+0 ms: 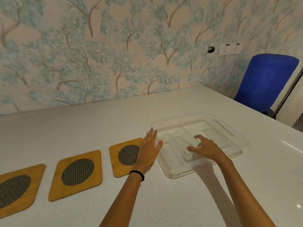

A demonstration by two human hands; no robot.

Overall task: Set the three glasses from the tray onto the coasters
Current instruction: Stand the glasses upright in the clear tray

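Observation:
A clear plastic tray sits on the white table, right of centre. Three clear glasses seem to lie on their sides in it: one at the left, one in the middle, one further back right; their outlines are faint. My right hand hovers over the middle glass, thumb and fingers spread around its far end; I cannot tell whether they touch it. My left hand is flat, fingers apart, over the right edge of the nearest coaster. Two more bamboo coasters lie in a row to the left.
The table meets a wall with tree-patterned wallpaper at the back. A blue chair stands beyond the table's far right corner, under a wall socket. The table's right edge runs diagonally past the tray.

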